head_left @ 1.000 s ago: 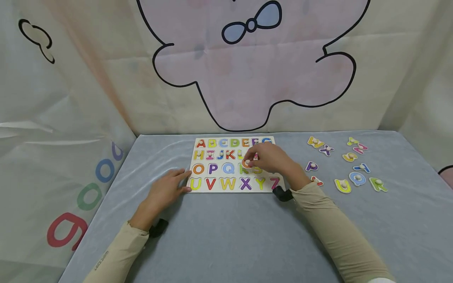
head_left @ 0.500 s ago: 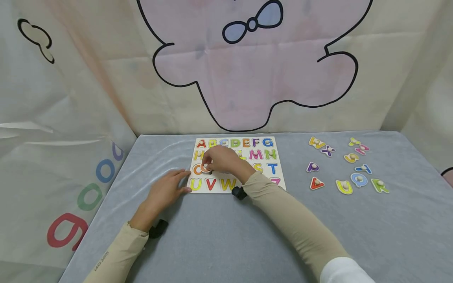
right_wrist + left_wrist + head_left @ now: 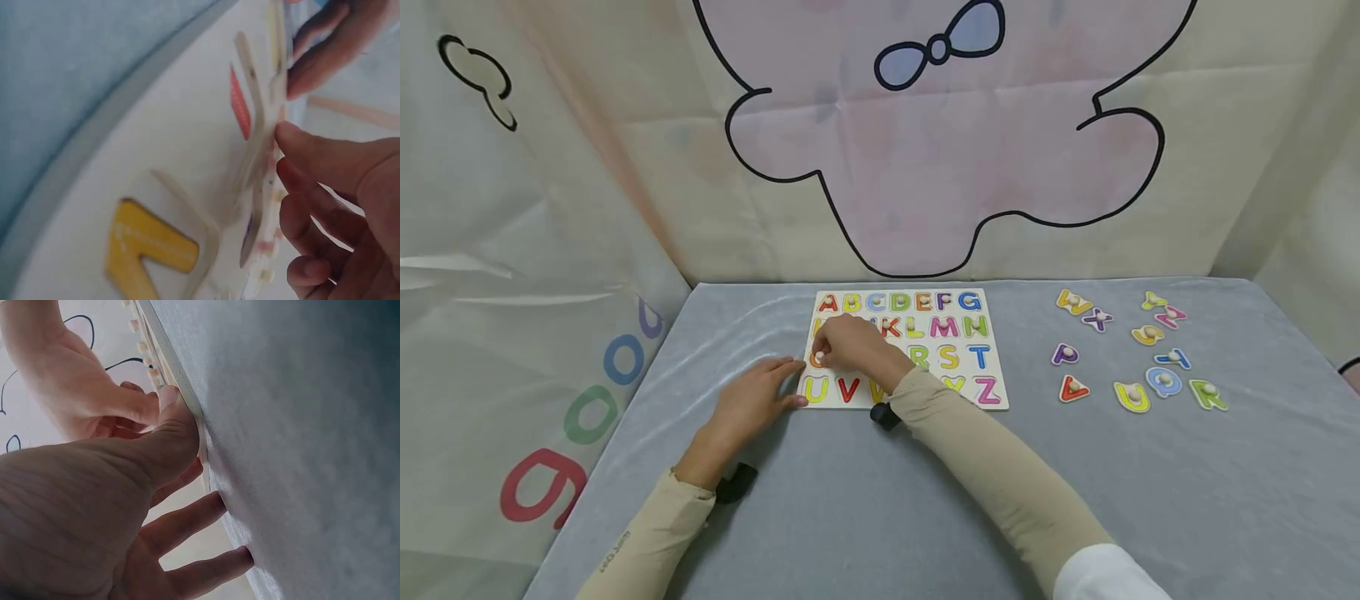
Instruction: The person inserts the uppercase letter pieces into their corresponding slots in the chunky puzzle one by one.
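Observation:
A white alphabet puzzle board (image 3: 970, 373) lies on the table, with knobbed letters in its upper two rows. My right hand (image 3: 859, 346) is over the left end of the third row, pinching the small knob of the orange letter O piece (image 3: 817, 360). This piece is at the O place and is mostly hidden by the fingers; I cannot tell whether it sits flush. At the board's left edge, my left hand (image 3: 752, 402) rests with fingers extended and touches the rim. In the left wrist view, the left thumb (image 3: 178, 428) presses that edge.
Right of the board lie several loose knobbed letters, among them a yellow W (image 3: 1072, 302), a purple P (image 3: 1065, 354), a red V (image 3: 1073, 388), a yellow U (image 3: 1132, 397), a blue Q (image 3: 1163, 382) and a green R (image 3: 1207, 395). A printed cloth (image 3: 910, 167) hangs behind the table.
My right hand has carried the orange letter O leftward across the third row to the O place. The left hand has stayed at the board's left edge.

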{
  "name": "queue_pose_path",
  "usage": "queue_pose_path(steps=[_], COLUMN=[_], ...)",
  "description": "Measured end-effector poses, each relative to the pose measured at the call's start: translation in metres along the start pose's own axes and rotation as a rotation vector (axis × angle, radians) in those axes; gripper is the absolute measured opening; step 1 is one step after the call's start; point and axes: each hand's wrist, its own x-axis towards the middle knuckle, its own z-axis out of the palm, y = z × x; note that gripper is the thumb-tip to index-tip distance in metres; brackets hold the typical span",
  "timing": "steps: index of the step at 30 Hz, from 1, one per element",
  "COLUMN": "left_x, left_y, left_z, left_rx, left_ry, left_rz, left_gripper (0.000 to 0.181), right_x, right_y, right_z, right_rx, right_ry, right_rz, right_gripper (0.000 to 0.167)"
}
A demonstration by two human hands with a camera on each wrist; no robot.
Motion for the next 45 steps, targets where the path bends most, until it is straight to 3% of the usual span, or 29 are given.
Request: queue_pose_path(steps=[5,9,13,16,23,26,30,35,41,45], left_x=[0.002,0.002,0.0,-0.001,0.006,0.007,0.005,0.002,0.001,0.001], left_y=[-0.001,-0.002,-0.003,-0.002,0.001,0.002,0.002,0.002,0.001,0.001], left_z=[-0.001,-0.001,0.002,0.002,0.002,0.002,0.001,0.0,0.0,0.001], left_rx=[0.003,0.0,-0.007,-0.009,-0.008,0.002,0.016,0.02,0.016,0.021], left_ry=[0.007,0.006,-0.019,-0.029,-0.029,-0.036,-0.037,-0.04,-0.032,-0.028], left_rz=[-0.001,-0.005,-0.023,-0.046,-0.037,-0.043,-0.054,-0.056,-0.042,-0.034], left_gripper=[0.06,0.06,0.061,0.062,0.062,0.062,0.062,0.062,0.062,0.061], right_x=[-0.024,-0.057,-0.095,-0.12,-0.166,-0.179,-0.191,-0.192,-0.187,-0.185], right_y=[0.011,0.033,0.069,0.1,0.183,0.211,0.234,0.247,0.247,0.243], right_z=[-0.01,-0.024,-0.042,-0.056,-0.094,-0.107,-0.11,-0.097,-0.09,-0.09], right_rx=[0.07,0.107,0.113,0.094,0.056,0.009,0.0,0.048,0.044,0.009], right_ry=[0.053,0.126,0.186,0.184,0.16,0.158,0.097,0.024,0.013,0.05], right_rz=[0.003,0.003,0.019,0.051,0.237,0.271,0.277,0.278,0.304,0.286], right_gripper=[0.028,0.026,0.023,0.026,0.035,0.037,0.035,0.022,0.011,0.009])
